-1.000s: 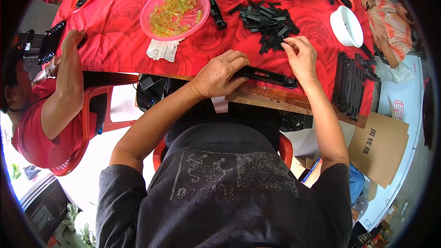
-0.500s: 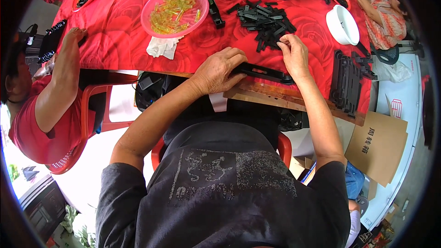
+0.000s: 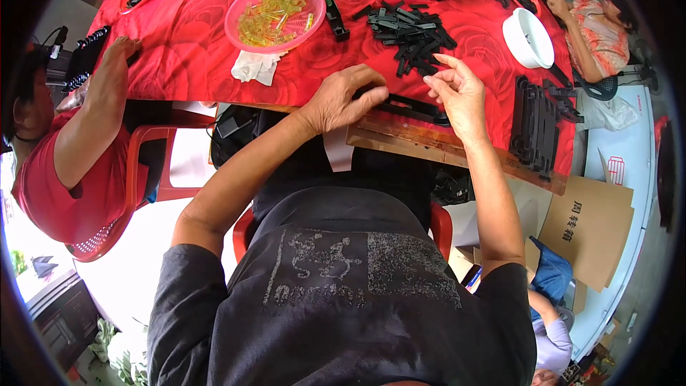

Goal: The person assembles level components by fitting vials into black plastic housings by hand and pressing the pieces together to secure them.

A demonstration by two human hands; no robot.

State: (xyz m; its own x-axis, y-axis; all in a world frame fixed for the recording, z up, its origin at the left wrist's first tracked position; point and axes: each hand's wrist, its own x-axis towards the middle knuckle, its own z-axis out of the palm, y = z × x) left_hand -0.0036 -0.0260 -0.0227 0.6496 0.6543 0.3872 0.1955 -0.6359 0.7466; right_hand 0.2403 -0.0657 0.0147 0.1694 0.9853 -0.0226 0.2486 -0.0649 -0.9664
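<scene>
A long black plastic bar [image 3: 414,109] with a slot lies along the table's near edge. My left hand [image 3: 344,100] is closed round its left end, fingers curled over the top and thumb toward the bar. Above the bar's right end is my right hand [image 3: 461,96], thumb and fingers bent together in a pinch with the index finger raised. Whatever sits between those fingertips is too small to make out. Just beyond lies a heap of small black plastic strips [image 3: 407,32], close to the right fingertips.
A pink basket [image 3: 232,28] of yellow-clear pieces stands far left of the heap, with white tissue [image 3: 255,68] beside it. At right are a white bowl [image 3: 511,32] and stacked black bars [image 3: 532,129]. Co-workers sit left and far right. The red cloth ends at the wooden edge [image 3: 400,139].
My right hand has drawn back from the heap toward the bar, its index finger lifting. My left hand stays at the bar's left end, shifted slightly.
</scene>
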